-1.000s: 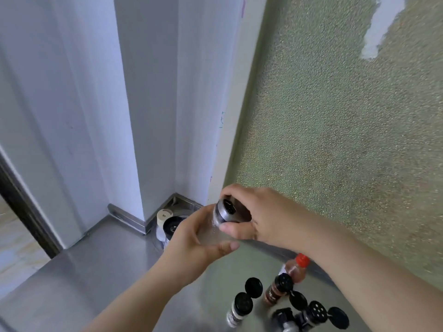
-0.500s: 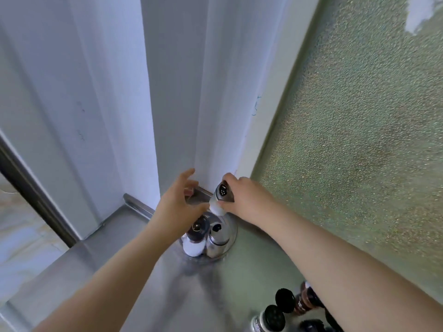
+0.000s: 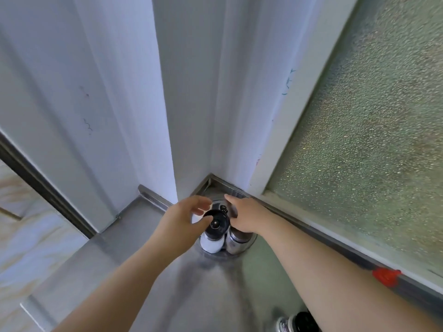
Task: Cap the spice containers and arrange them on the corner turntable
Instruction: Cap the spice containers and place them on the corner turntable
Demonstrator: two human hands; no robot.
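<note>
The round steel turntable [image 3: 248, 245] sits in the counter's corner. On it stand a white jar with a black cap [image 3: 214, 236] and a silver container [image 3: 236, 239]. Behind them, a shaker with a silver-and-black cap [image 3: 224, 208] shows between my hands. My left hand [image 3: 184, 220] hovers at the left with fingers apart, its thumb at the black cap's edge. Stretched flat, my right hand [image 3: 248, 216] lies against the shaker's right side, fingers extended toward the corner and not curled around it. The shaker's body is hidden.
Another black-capped bottle [image 3: 300, 322] stands at the bottom edge beside my right forearm. A frosted glass window [image 3: 359, 152] runs along the right, with a red piece [image 3: 386, 276] on its frame. White wall panels [image 3: 119, 104] close off the corner. The counter [image 3: 143, 271] is steel.
My right hand has lowered the silver-capped shaker onto the turntable behind the other two and straightened its fingers. My left hand has moved down beside the black-capped jar.
</note>
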